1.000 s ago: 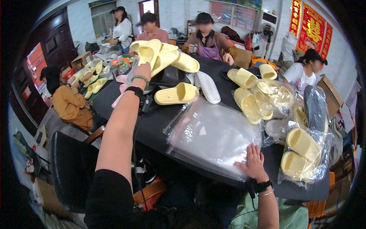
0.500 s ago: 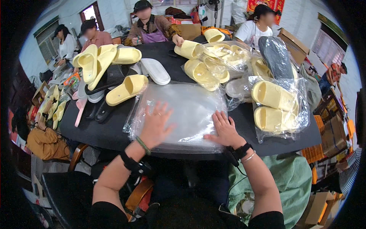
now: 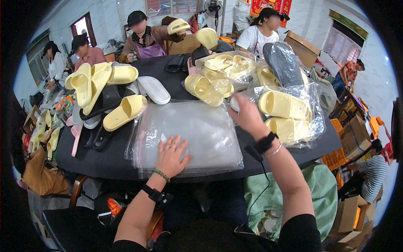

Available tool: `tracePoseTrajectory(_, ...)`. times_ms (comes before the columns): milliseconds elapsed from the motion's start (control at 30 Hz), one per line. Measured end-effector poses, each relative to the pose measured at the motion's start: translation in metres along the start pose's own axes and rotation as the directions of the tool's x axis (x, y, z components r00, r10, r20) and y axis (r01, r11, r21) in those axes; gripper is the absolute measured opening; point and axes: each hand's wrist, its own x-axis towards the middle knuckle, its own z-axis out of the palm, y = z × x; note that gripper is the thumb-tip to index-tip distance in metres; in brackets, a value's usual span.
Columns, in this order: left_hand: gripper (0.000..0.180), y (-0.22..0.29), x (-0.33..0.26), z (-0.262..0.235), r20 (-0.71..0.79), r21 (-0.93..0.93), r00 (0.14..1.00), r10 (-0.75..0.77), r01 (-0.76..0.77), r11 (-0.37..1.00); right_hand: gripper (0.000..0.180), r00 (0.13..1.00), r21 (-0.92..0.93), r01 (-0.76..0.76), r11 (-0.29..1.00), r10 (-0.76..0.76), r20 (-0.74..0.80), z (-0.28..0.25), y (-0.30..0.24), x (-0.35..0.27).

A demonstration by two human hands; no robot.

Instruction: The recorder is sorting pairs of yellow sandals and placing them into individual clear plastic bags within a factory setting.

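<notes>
pressing: left hand [image 3: 171, 156] lies flat, fingers spread, on the stack of clear bags [image 3: 189, 136]
stack: frame centre, long axis running left-right across the black table [image 3: 109, 161]
right hand [image 3: 245, 115]: raised above the stack's upper right corner, grip unclear

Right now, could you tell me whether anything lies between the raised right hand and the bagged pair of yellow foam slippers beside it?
Nothing visible does. The right hand hangs just left of the bagged pair of yellow foam slippers, with only bare black table under the gap. The left hand rests flat on the stack of clear plastic bags.
</notes>
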Motion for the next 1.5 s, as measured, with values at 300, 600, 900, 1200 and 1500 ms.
tracePoseTrajectory(300,0.056,-0.001,-0.002,0.001,-0.060,-0.003,0.998,0.023,-0.023,1.000,0.108,0.998,-0.701,0.009,0.713,-0.052,-0.040,0.007,0.075,0.102)
tracePoseTrajectory(600,0.056,-0.001,-0.006,0.003,-0.099,-0.014,0.995,0.032,-0.034,0.999,0.031,0.996,-0.653,-0.038,0.756,-0.025,-0.087,0.030,0.084,0.133)
tracePoseTrajectory(900,0.055,-0.004,-0.002,0.007,-0.101,-0.011,0.995,0.019,-0.020,1.000,0.017,0.894,-0.505,0.120,0.855,-0.314,-0.320,-0.046,-0.002,0.167)
tracePoseTrajectory(1200,0.055,-0.008,-0.005,0.004,-0.148,0.034,0.988,0.051,-0.047,0.998,0.072,0.945,-0.326,0.325,0.888,-0.292,0.145,0.029,-0.184,0.028)
tracePoseTrajectory(1500,0.049,-0.003,-0.010,0.019,-0.077,-0.082,0.996,0.040,-0.047,0.996,0.047,0.895,0.389,0.286,0.876,-0.390,0.219,0.054,-0.138,-0.035)
